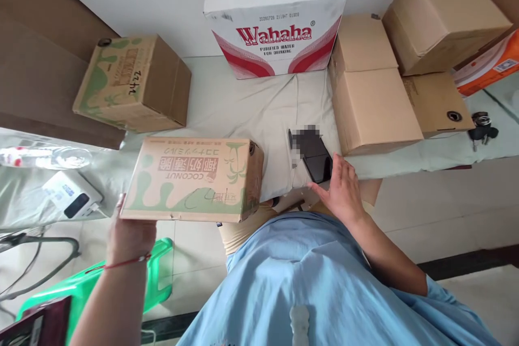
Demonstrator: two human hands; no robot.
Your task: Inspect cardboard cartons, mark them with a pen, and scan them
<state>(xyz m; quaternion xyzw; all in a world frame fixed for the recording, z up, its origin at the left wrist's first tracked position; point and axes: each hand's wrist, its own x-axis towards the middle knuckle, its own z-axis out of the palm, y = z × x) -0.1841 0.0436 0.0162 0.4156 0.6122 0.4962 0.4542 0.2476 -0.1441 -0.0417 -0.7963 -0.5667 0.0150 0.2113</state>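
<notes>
My left hand [132,240] grips the lower left corner of a brown cardboard box [190,178] with green patterns and upside-down "COCONUT" print. The box sits above the near edge of the cloth-covered table; whether it still rests on the table I cannot tell. My right hand [343,189] is open, thumb and fingers apart, around the near end of a black phone [318,165]. Its fingertips come up to the phone's edge, and contact is not clear. Part of the phone's far end is blurred out.
Behind stands a white and red Wahaha water carton [279,32]. A similar coconut box [133,84] is at the back left. Plain cardboard boxes [377,111] are stacked on the right, near keys [482,130]. A white power bank [73,194] and a plastic bottle [48,158] lie left; a green stool [160,275] stands below.
</notes>
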